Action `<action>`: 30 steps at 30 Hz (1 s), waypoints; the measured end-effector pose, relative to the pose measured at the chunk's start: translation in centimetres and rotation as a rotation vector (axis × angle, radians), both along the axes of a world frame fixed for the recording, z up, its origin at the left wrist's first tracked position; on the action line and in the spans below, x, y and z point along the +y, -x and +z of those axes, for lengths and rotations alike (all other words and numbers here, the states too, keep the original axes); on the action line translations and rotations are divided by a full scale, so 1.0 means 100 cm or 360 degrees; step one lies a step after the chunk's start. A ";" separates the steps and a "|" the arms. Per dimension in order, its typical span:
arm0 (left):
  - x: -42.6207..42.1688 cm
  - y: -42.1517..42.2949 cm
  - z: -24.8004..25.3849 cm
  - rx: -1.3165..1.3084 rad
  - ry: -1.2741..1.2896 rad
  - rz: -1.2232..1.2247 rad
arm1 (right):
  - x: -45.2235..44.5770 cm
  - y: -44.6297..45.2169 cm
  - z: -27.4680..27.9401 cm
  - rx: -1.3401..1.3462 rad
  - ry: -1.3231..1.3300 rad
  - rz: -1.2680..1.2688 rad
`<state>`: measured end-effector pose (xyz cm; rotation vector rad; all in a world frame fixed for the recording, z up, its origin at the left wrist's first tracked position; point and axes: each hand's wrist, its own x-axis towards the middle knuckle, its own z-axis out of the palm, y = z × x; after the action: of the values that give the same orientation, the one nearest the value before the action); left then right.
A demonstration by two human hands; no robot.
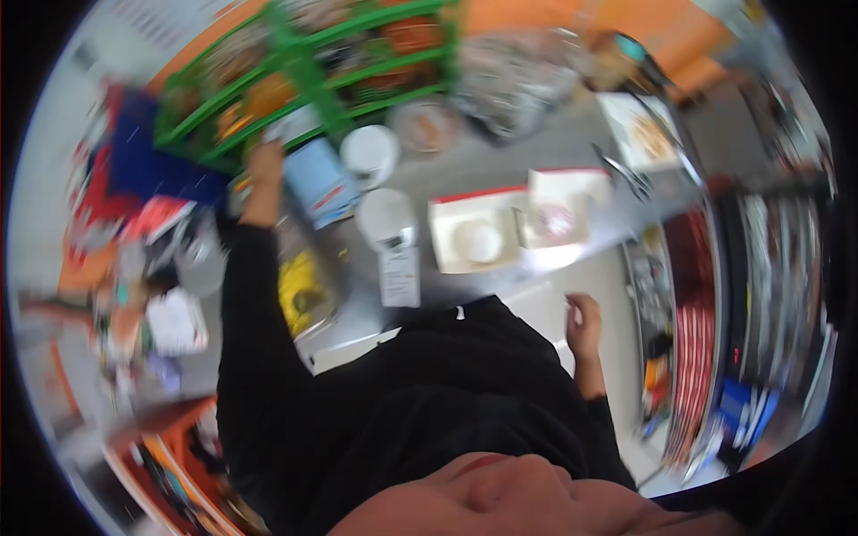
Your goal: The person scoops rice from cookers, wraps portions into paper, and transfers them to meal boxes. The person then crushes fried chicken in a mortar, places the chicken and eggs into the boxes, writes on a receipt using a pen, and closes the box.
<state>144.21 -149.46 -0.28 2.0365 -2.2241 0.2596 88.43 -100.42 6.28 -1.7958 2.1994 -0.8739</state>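
My left hand [264, 165] reaches forward to the lower front of a green rack [308, 76]. Its fingers are blurred, and what they hold, if anything, cannot be made out. Right beside it lies a light blue packet [320, 181]. My right hand [583, 323] hangs low past the counter's near edge, fingers curled, over the floor; nothing shows in it. On the metal counter stand two open white boxes with red edges, one with a round white item [483, 241], the other with a pinkish item [554, 223]. Two white round lids or tubs [369, 154] stand left of them, near a printed slip [399, 279].
A tray with yellow items [304, 290] sits at the counter's left. Clear plastic bags [514, 80] lie at the back. Scissors [626, 171] and a white box with food [642, 132] are at right. Shelves [693, 357] stand right of the counter.
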 end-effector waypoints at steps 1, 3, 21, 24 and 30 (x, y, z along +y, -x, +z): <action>0.006 -0.003 0.001 -0.0027 -0.0069 0.0128 | -0.003 0.006 -0.006 -0.0076 -0.0079 0.0002; -0.038 -0.071 -0.105 -0.0068 0.0153 0.0195 | -0.013 0.014 -0.013 -0.0304 -0.0120 0.0028; 0.108 0.030 0.068 0.1707 0.0815 0.0212 | -0.111 -0.068 0.058 -0.0891 -0.0044 0.0836; 0.240 0.090 0.143 0.2194 0.0082 -0.0129 | -0.123 -0.101 0.065 -0.0974 0.0074 0.1105; 0.382 0.167 0.143 0.3312 -0.1337 -0.0758 | -0.139 -0.182 0.077 -0.2663 -0.1139 0.1154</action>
<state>127.56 -111.28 13.99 0.5690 -1.0263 -1.9432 106.59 -114.32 13.98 -0.6941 0.5376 -0.7193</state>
